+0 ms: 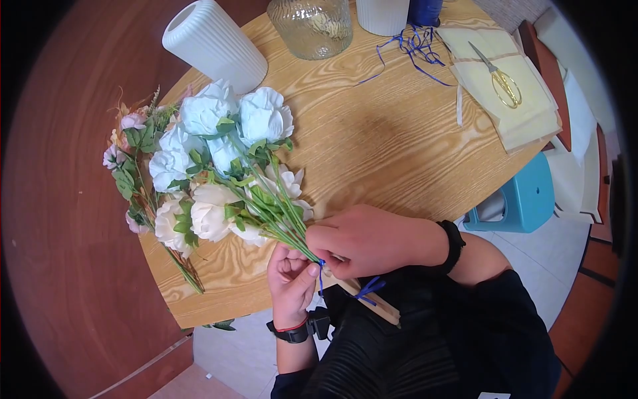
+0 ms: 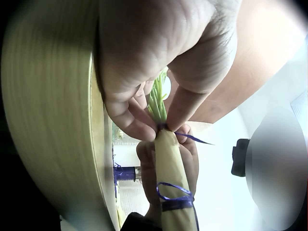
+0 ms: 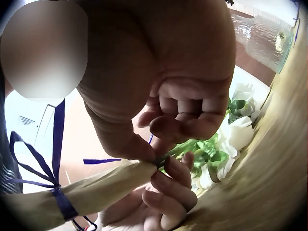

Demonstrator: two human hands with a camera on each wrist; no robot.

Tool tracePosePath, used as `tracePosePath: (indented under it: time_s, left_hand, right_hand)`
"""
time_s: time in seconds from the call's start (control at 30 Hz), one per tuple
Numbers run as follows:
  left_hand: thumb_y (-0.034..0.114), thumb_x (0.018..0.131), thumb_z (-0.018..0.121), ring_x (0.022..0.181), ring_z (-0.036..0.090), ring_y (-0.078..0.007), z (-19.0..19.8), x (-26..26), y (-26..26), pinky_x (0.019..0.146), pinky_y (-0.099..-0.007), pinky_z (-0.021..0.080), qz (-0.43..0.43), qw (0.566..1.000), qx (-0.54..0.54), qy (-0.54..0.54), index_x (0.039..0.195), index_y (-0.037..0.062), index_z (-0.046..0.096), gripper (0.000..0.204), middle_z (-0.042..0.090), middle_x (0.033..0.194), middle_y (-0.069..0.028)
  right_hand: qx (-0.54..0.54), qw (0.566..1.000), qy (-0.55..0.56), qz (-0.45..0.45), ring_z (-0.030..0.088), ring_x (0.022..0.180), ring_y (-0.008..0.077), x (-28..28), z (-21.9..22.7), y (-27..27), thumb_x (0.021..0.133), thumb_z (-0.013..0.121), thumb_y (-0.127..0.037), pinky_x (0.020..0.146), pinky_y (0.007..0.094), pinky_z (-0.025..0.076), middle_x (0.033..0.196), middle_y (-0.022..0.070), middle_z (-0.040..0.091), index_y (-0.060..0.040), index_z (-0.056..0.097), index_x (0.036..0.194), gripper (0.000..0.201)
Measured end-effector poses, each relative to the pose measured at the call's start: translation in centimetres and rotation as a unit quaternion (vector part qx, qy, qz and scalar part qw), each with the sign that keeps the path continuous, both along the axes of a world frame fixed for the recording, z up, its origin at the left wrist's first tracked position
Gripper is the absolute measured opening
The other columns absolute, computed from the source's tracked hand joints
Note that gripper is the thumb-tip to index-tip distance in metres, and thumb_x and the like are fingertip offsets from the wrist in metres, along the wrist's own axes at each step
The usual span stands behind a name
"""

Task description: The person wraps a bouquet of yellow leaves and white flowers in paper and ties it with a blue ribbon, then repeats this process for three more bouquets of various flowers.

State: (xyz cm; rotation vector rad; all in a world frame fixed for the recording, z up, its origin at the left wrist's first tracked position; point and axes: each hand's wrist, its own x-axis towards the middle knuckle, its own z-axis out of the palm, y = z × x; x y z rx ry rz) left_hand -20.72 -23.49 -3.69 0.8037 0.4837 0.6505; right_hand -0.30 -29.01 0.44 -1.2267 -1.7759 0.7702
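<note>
A bouquet of artificial flowers, with pale blue roses (image 1: 209, 113) and cream blooms (image 1: 212, 209), lies with its heads over the table. Its green stems (image 1: 286, 216) run toward the person into a cream paper wrap (image 2: 168, 154), round which a blue ribbon bow (image 3: 60, 197) is tied. Where stems meet paper, a second blue ribbon (image 1: 321, 279) circles the neck with loose tails. My left hand (image 1: 292, 276) grips the neck between thumb and fingers. From the other side my right hand (image 1: 372, 239) pinches the ribbon at that neck; its fingertips are partly hidden in the head view.
Smaller pink flowers (image 1: 133, 123) lie left of the bouquet. Behind stand a tilted white ribbed vase (image 1: 216, 50), a glass vase (image 1: 312, 30) and another white vase (image 1: 382, 13). Tangled blue ribbon (image 1: 415, 50) and gold-handled scissors (image 1: 505, 86) on cream paper (image 1: 525, 126) lie at the back right.
</note>
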Motion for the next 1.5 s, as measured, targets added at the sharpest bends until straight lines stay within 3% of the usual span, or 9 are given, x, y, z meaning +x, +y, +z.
tracePosePath:
  time_s: [0.37,0.57,0.87,0.97,1.07,1.5]
  left_hand:
    - [-0.010,0.081,0.066,0.110,0.060,-0.0241,0.7,0.4,0.1,0.098,-0.0360,0.044,-0.005,1.000,-0.014,0.002,0.140,-0.0052,0.036,0.067,0.062,0.119,-0.0160]
    - [-0.010,0.081,0.066,0.111,0.060,-0.0245,0.9,0.4,0.1,0.099,-0.0376,0.044,-0.013,1.000,-0.001,0.012,0.139,-0.0049,0.038,0.065,0.062,0.119,-0.0156]
    - [-0.010,0.080,0.066,0.110,0.061,-0.0235,0.8,0.3,0.2,0.097,-0.0361,0.045,-0.010,1.000,-0.016,0.013,0.136,-0.0054,0.040,0.062,0.062,0.120,-0.0158]
    - [-0.009,0.080,0.066,0.108,0.061,-0.0234,0.5,0.2,0.2,0.095,-0.0358,0.046,-0.011,1.000,-0.023,0.003,0.134,-0.0054,0.042,0.060,0.063,0.118,-0.0165]
    - [-0.008,0.080,0.068,0.107,0.062,-0.0232,0.9,0.4,0.2,0.094,-0.0355,0.047,-0.004,0.999,-0.036,0.004,0.133,-0.0053,0.043,0.059,0.063,0.116,-0.0169]
    - [-0.010,0.078,0.070,0.112,0.059,-0.0222,0.6,0.6,0.0,0.097,-0.0348,0.045,0.001,1.000,-0.012,0.022,0.135,-0.0037,0.043,0.063,0.061,0.121,-0.0145]
  right_hand:
    - [-0.028,0.994,0.074,-0.076,0.061,0.061,0.0252,-0.7,-0.7,-1.2,0.073,0.068,-0.009,0.052,0.0357,0.047,0.071,0.0047,0.056,-0.0092,0.049,0.087,0.023]
    - [-0.143,0.972,0.146,-0.116,0.063,0.058,0.0232,-0.8,-0.6,-1.6,0.076,0.069,-0.011,0.054,0.0321,0.048,0.067,0.0072,0.060,-0.0055,0.050,0.088,0.024]
    - [-0.081,0.982,0.118,-0.122,0.063,0.056,0.0205,-0.8,-0.8,-1.7,0.078,0.068,-0.011,0.052,0.0315,0.048,0.064,0.0075,0.059,-0.0051,0.051,0.090,0.021]
    - [-0.142,0.974,0.143,-0.105,0.062,0.065,0.0297,-0.4,0.9,-2.0,0.078,0.066,-0.016,0.060,0.0388,0.047,0.075,0.0110,0.060,-0.0051,0.050,0.088,0.021]
    - [-0.163,0.970,0.152,-0.100,0.061,0.064,0.0276,-0.2,1.7,-2.3,0.079,0.066,-0.015,0.059,0.0382,0.047,0.074,0.0103,0.059,-0.0057,0.050,0.088,0.020]
    - [-0.072,0.991,0.067,-0.087,0.060,0.067,0.0316,-0.7,0.6,-2.2,0.078,0.064,-0.009,0.058,0.0418,0.046,0.073,0.0092,0.058,-0.0067,0.048,0.085,0.018]
